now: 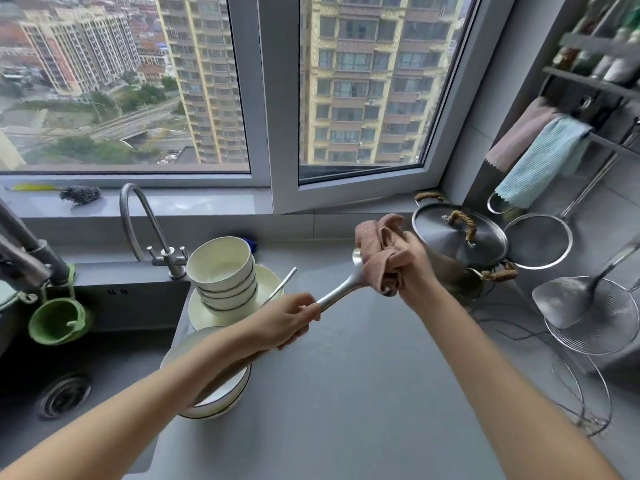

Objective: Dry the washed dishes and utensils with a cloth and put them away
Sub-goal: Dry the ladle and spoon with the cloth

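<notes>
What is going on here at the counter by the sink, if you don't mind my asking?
A person is drying a metal ladle. The left hand grips its handle, while the right hand wraps a pink cloth around its bowl end. A stack of white bowls on a plate and more bowls nearer the camera wait by the sink. A lidded steel pot sits behind.

Soft window (138,81) daylight, blurred, warped edges

Both hands (289,320) (407,263) raised, fingers curled closed, forearms extended.
</notes>
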Demonstrator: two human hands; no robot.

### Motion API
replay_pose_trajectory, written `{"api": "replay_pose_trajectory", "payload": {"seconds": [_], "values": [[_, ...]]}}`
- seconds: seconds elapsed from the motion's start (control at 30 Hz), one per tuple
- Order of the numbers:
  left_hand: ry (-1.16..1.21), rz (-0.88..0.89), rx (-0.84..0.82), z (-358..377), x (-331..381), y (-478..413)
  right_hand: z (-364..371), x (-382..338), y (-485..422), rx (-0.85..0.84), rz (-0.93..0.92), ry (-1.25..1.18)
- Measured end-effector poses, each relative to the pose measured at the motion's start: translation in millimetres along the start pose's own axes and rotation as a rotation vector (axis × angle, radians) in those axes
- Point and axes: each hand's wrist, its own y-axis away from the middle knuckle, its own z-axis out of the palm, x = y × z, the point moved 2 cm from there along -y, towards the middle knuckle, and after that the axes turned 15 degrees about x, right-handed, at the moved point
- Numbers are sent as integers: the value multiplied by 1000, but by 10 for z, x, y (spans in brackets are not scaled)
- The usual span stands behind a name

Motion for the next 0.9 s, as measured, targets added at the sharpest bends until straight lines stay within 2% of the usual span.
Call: {"api": "replay_pose_trajectory", "payload": {"seconds": [0.1,0.2,0.23,0.3,0.37,0.5,0.6,0.67,0.77,0.83,0.9], "values": [[145,6,133,107,175,-128,136,90,157,-1,-172,168],[141,-5,239,27,67,-192,46,-95,228,126,-305,163],[108,-9,253,-18,15,-198,-48,-221,245,207,-382,179],[69,-23,269,-79,-35,-216,-191,-442,402,300,-665,252],[59,-8,279,-94,38,-247,-194,-438,563,231,-878,375],[27,90,269,-77,296,-268,32,116,648,21,-955,885],[-62,194,313,-115,354,-200,91,175,688,29,-876,874],[-76,257,340,-113,363,-135,115,115,654,104,-820,869],[-123,343,320,-44,361,-45,141,-39,359,75,-460,751],[-72,337,324,-37,336,-32,74,-81,219,-42,-180,496],[76,257,299,-48,302,-62,-5,-31,176,-43,-22,286]]}}
